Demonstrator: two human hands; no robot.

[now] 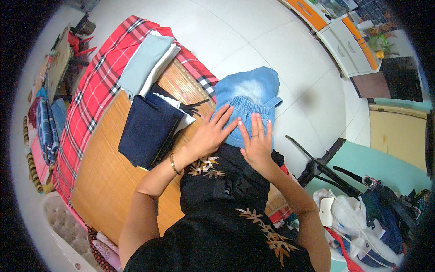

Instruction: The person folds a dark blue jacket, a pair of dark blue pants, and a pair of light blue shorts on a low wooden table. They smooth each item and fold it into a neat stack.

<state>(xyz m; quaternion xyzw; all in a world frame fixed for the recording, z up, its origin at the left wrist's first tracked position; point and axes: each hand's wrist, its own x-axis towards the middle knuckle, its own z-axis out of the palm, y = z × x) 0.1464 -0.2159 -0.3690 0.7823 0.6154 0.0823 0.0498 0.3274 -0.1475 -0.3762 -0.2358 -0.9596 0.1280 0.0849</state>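
A light-blue denim garment with a gathered elastic waistband lies folded at the edge of the bed, close in front of my body. My left hand rests on its left side, palm down with fingers spread. On the waistband's lower right, my right hand lies flat, a ring on one finger; the thumbs' sides of both hands nearly meet. Left of them sits a folded navy garment, with black and white fabric showing from under it. Farther off is a folded grey-green garment on white cloth.
The bed carries a bamboo mat and a red plaid cloth. White floor tiles stretch beyond. An orange-and-white cabinet stands far right. Clothes and white plush fabric are piled at lower right, beside a black strap or bar.
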